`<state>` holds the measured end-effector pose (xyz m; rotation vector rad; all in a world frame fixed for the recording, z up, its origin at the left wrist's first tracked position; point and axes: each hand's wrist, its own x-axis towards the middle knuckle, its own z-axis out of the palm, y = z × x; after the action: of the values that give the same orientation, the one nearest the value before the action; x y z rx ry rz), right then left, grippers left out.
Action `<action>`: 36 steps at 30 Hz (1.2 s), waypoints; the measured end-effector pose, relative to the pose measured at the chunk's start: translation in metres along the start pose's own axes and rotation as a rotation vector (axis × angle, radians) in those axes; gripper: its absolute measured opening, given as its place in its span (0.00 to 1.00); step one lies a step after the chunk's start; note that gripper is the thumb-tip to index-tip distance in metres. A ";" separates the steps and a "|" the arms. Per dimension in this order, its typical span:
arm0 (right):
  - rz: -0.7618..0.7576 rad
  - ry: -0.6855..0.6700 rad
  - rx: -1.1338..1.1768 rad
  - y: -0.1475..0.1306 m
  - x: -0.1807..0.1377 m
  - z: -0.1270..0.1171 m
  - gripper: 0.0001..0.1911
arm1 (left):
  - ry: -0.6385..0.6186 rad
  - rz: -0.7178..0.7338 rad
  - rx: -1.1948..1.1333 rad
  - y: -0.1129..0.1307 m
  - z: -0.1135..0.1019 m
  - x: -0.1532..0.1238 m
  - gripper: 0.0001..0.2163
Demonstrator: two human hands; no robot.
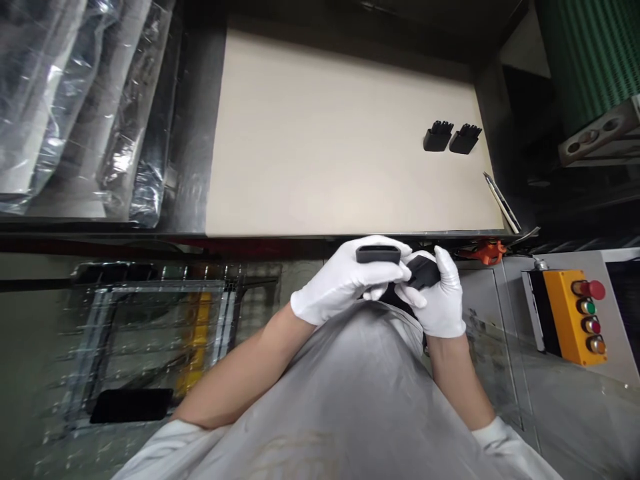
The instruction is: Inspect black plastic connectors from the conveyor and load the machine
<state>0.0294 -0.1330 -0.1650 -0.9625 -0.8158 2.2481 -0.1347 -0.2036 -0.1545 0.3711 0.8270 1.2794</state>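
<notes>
Both hands wear white gloves and are close together in front of my body, just below the table's front edge. My left hand [357, 273] is closed around a flat black plastic part [379, 254], its long edge facing up. In my right hand [439, 300] is a second black part [424, 272], held between thumb and fingers. The fingertips of the two hands nearly meet between the parts. Two similar black parts with prongs [438, 136] [465, 139] stand at the right of the beige board [325, 140].
A pen [501, 202] lies at the board's right edge. Clear plastic bags [85, 113] fill the left side. At right is a yellow control box [575, 317] with several buttons, near an orange-red clamp-like object [487, 253]. A crate-like frame [155, 333] is at lower left.
</notes>
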 end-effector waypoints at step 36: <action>-0.456 0.208 -1.091 -0.058 -0.026 -0.021 0.20 | -0.008 0.170 0.927 0.049 -0.021 0.000 0.16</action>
<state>0.0751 -0.1058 -0.1246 -1.2372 -1.9845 1.1960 -0.1839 -0.1940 -0.1364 1.1980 1.3786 0.9738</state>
